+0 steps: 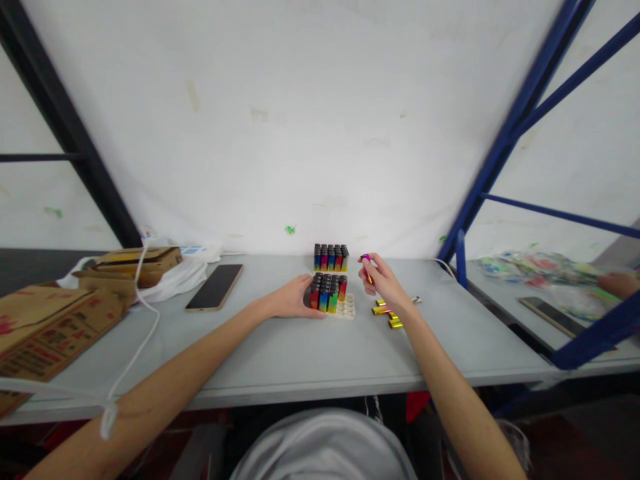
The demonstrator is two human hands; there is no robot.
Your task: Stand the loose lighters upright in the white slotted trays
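Observation:
My left hand [294,298] is curled round the left side of a white tray [346,308], its thumb along the front edge and its fingers behind. Upright lighters [327,293] with black tops and coloured bodies fill the tray's left part, while bare slots show at its right. Right of the tray, my right hand [379,279] is raised and pinches a lighter [367,260] with a purple and yellow shiny body. Below that hand, several gold-ended lighters [395,323] lie loose on the table, partly hidden by the wrist.
Behind the tray stands another block of upright lighters [331,257] near the wall. A phone [215,287] and cardboard boxes [65,320] lie left on the grey table [320,360]. A blue frame post [493,160] rises at right; beyond it are another phone [553,317] and another person's hand [619,284].

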